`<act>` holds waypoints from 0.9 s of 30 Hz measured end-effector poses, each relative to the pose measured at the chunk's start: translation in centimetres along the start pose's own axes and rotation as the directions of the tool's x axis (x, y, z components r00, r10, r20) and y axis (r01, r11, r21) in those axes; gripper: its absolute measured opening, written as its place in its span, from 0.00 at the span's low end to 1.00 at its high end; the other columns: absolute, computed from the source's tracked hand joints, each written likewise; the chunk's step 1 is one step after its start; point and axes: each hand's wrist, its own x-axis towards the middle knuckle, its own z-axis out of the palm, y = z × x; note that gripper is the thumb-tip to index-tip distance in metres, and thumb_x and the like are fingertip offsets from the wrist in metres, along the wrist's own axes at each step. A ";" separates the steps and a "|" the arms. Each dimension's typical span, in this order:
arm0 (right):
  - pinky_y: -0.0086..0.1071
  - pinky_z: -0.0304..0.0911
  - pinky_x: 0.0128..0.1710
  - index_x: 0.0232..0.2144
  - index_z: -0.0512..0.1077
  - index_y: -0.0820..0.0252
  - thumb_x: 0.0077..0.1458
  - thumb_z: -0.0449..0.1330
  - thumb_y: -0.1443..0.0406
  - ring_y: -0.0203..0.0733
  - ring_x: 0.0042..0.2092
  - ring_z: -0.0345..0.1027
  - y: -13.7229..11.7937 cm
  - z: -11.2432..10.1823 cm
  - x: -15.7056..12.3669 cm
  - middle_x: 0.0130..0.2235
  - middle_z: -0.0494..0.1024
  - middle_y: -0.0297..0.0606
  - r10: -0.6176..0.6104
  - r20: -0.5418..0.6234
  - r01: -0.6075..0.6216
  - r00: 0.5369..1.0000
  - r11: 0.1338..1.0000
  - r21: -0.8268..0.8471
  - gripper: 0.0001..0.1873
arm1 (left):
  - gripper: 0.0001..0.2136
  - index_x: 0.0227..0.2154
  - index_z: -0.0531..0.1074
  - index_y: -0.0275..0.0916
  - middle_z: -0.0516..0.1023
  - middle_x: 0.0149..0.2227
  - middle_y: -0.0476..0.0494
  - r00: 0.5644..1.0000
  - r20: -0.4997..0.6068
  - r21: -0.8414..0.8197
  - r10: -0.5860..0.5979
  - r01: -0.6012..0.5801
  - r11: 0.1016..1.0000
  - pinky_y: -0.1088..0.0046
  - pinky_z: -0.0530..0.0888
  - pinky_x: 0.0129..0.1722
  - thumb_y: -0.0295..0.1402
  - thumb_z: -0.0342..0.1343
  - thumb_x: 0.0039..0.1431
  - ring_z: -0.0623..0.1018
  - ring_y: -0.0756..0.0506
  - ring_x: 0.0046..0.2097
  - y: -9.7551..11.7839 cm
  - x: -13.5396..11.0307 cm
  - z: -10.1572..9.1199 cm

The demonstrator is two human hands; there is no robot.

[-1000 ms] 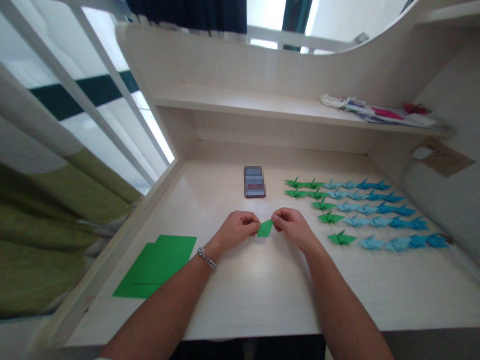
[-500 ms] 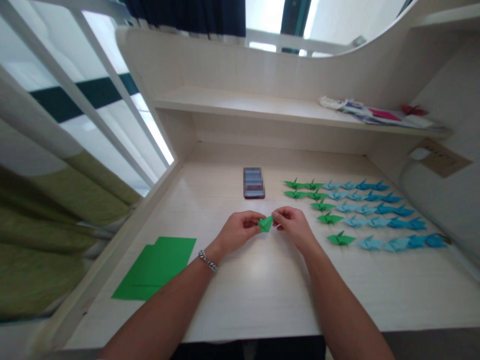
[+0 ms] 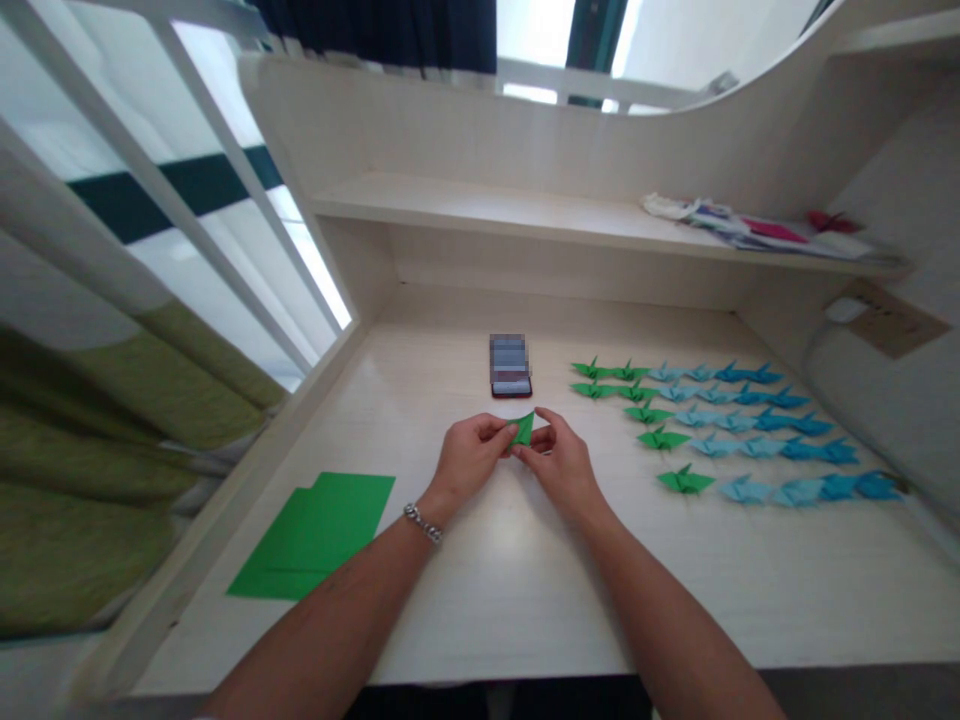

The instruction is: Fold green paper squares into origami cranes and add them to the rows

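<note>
Both hands meet at mid-desk, just above the pale wood desk [image 3: 525,590]. Left hand [image 3: 469,455] & right hand [image 3: 562,465] pinch a small folded green paper piece [image 3: 523,429] between them: fingertips of each closed on it, one from either side. The piece stands w/ a point up, only its upper part showing above the fingers; exact fold stage can't be told. Left wrist wears a metal bracelet [image 3: 422,522].

Just behind the hands lies a phone [image 3: 511,365], flat, screen blurred, close to the paper piece but not touching.

Right of the hands: rows of finished origami cranes on the desk. Green cranes [image 3: 660,438] form the near-left end of each row, nearest one [image 3: 684,481] sits near the right hand, apart from it. Light blue cranes [image 3: 739,448] follow, then darker blue cranes [image 3: 817,450] at the far right end.

Left front of desk: stack of flat green paper sheets [image 3: 315,535], slightly offset, well apart from the left hand.

Shelf [image 3: 525,215] above the desk back holds a pile of mixed papers [image 3: 750,230] at its right end. Window bars & olive curtain [image 3: 112,460] at far left.
</note>
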 end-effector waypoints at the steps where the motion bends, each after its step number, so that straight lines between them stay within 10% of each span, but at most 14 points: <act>1: 0.33 0.67 0.34 0.52 0.64 0.59 0.44 0.65 0.61 0.40 0.31 0.71 0.0 0.0 0.0 0.33 0.77 0.37 -0.015 0.002 0.015 1.000 1.000 -0.014 0.31 | 0.12 0.28 0.75 0.33 0.78 0.26 0.43 1.000 -0.001 -0.014 -0.009 0.009 1.000 0.75 0.73 0.28 0.40 0.60 0.50 0.76 0.49 0.27 0.0 0.0 0.0; 7: 0.32 0.66 0.32 0.42 0.72 0.58 0.56 0.52 0.58 0.39 0.29 0.71 0.0 -0.4 0.2 0.32 0.78 0.38 -0.026 0.040 0.025 0.999 1.000 0.012 0.16 | 0.14 0.29 0.73 0.33 0.77 0.24 0.44 0.996 -0.011 -0.099 -0.090 0.089 0.991 0.73 0.75 0.29 0.41 0.61 0.48 0.76 0.49 0.26 0.3 0.0 0.2; 15: 0.27 0.61 0.20 0.30 0.69 0.61 0.48 0.58 0.54 0.39 0.26 0.71 -0.2 -0.4 0.9 0.28 0.76 0.40 0.291 0.173 -0.338 0.941 0.809 0.480 0.16 | 0.14 0.30 0.71 0.33 0.78 0.26 0.43 0.973 0.083 -0.341 -0.214 0.230 0.911 0.74 0.74 0.29 0.40 0.63 0.46 0.76 0.50 0.26 0.7 -0.1 0.4; 27: 0.32 0.63 0.30 0.29 0.72 0.60 0.51 0.57 0.58 0.40 0.29 0.68 -0.3 -1.1 0.3 0.27 0.76 0.37 -0.001 -0.130 0.006 0.992 0.999 0.036 0.11 | 0.14 0.29 0.68 0.33 0.77 0.27 0.44 0.971 0.133 -0.363 -0.196 0.232 0.903 0.68 0.78 0.31 0.35 0.65 0.45 0.78 0.48 0.28 0.8 -0.4 0.6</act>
